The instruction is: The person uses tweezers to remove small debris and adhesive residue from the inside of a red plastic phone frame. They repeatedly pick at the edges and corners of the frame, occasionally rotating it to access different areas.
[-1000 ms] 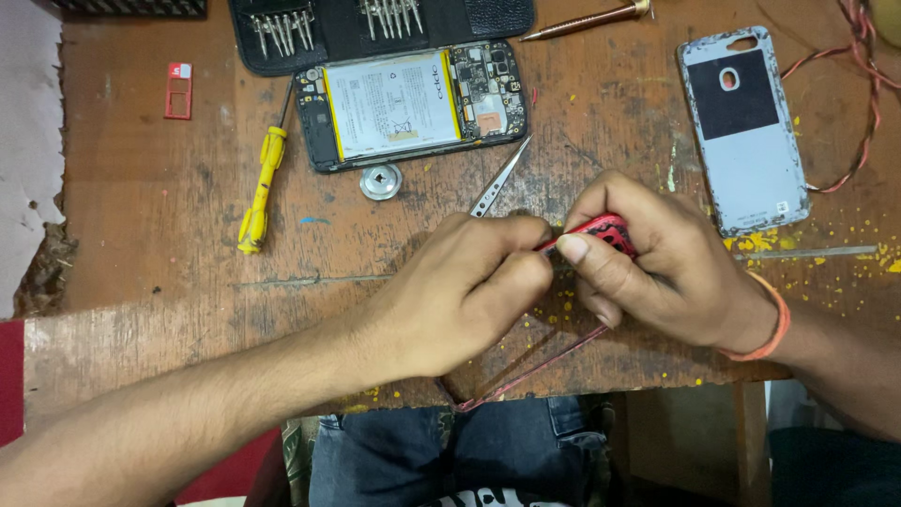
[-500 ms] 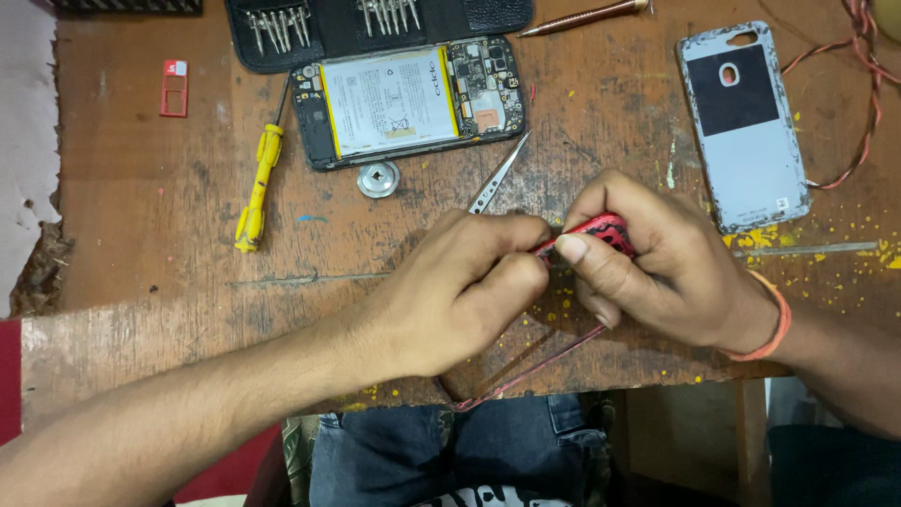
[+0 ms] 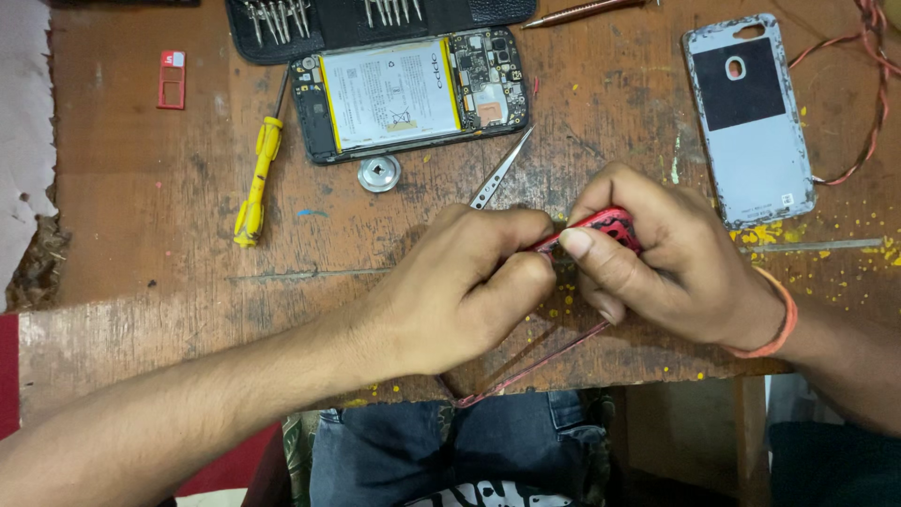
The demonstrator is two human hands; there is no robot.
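Wooden workbench (image 3: 141, 272), scuffed, flecked with yellow crumbs on the right side. Person seated at its near edge, dark jeans (image 3: 394, 451) visible below.

Left hand (image 3: 460, 286) and right hand (image 3: 671, 258) meet at bench centre, thumbs nearly touching. Both clamp a red phone frame (image 3: 601, 223): the right hand wraps the camera-cutout corner, the left hand's fingers curl closed over the part next to it. One thin red edge of the frame runs out under the hands toward the near edge of the bench. Whether the left hand also holds a tool I cannot tell; its fingers hide that. Orange band (image 3: 779, 324) on the right wrist.

Opened phone (image 3: 408, 94) lies at top centre, back off, white battery with yellow side strips and circuit board exposed. Black tool roll (image 3: 375, 19) with metal bits sits just above it, touching. Silver back cover (image 3: 751, 117), dark patch inside, lies at top right, well apart from the hands. Twisted red-black wire (image 3: 873, 94) loops beside it.

Yellow-handled screwdriver (image 3: 258, 178) left of the phone, tip pointing away. Tweezers (image 3: 502, 169) lie diagonal just above the left hand. Round metal disc (image 3: 379, 173) below the phone. Small red SIM tray (image 3: 171, 80) at top left.
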